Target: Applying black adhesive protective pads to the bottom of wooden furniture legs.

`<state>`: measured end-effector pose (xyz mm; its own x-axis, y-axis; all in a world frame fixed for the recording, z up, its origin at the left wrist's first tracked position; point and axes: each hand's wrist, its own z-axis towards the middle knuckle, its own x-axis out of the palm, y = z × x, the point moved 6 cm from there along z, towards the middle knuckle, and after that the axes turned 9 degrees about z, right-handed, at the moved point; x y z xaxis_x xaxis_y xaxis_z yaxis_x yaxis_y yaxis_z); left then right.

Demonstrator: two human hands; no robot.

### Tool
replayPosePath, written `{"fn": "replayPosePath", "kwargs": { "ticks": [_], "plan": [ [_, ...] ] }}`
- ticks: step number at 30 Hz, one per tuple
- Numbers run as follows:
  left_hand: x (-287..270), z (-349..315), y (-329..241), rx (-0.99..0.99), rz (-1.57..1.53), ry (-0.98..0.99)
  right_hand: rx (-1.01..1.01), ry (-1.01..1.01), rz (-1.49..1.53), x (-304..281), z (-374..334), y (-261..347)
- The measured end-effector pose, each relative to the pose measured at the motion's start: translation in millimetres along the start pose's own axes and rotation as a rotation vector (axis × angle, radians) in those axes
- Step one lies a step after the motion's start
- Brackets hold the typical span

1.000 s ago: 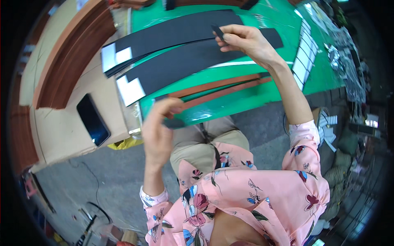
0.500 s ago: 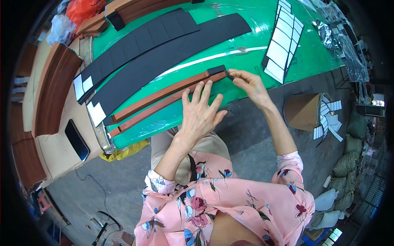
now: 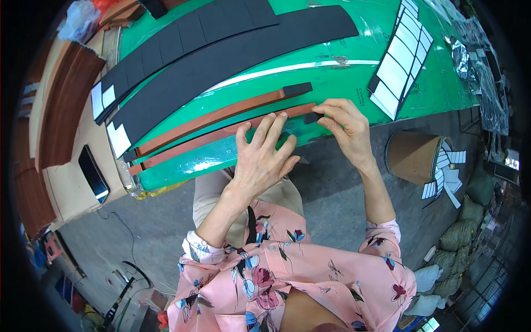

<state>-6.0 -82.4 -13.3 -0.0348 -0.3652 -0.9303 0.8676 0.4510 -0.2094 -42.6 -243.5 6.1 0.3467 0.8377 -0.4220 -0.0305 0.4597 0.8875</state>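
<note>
Strip (image 3: 213, 137), red-brown, long: laid along the near edge of the green table (image 3: 343, 91), between ten and one o'clock from the view's middle. Its length is pressed by the fingertips of the left hand (image 3: 257, 152), fingers spread, nothing gripped. At its one-o'clock end a black pad (image 3: 311, 118) is pinched between right-hand (image 3: 349, 130) thumb and fingers; whether pad and strip are joined cannot be told. Second strip (image 3: 210, 117), black-ended: placed just beyond.

Table: at twelve o'clock, glossy. Black sheets (image 3: 221, 66) are stacked at eleven; white-faced pieces (image 3: 401, 61) are laid at two.

Room: grey floor (image 3: 332, 199). Tan board (image 3: 66, 180) at nine, by which a phone (image 3: 94, 172) is borne. Curved moulding (image 3: 69, 105) at ten. Sacks (image 3: 463, 229) are piled towards four.

Containers: brown drum (image 3: 408, 157) at three; white offcuts (image 3: 447, 169) are hung over its rim, deeper contents hidden. Pale bag (image 3: 80, 22) at ten, contents indistinct.
</note>
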Motion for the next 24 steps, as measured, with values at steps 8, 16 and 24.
{"fn": "replayPosePath", "kwargs": {
  "ticks": [8, 16, 24],
  "plan": [
    [5, -4, 1, -0.033, -0.008, -0.003, -0.35, 0.075, -0.419, 13, 17, 17],
    [7, -6, 1, -0.032, -0.011, -0.007, -0.338, 0.08, -0.452, 16, 19, 13],
    [6, -6, 1, -0.036, -0.015, -0.008, -0.323, 0.085, -0.455, 17, 20, 12]
  ]
}}
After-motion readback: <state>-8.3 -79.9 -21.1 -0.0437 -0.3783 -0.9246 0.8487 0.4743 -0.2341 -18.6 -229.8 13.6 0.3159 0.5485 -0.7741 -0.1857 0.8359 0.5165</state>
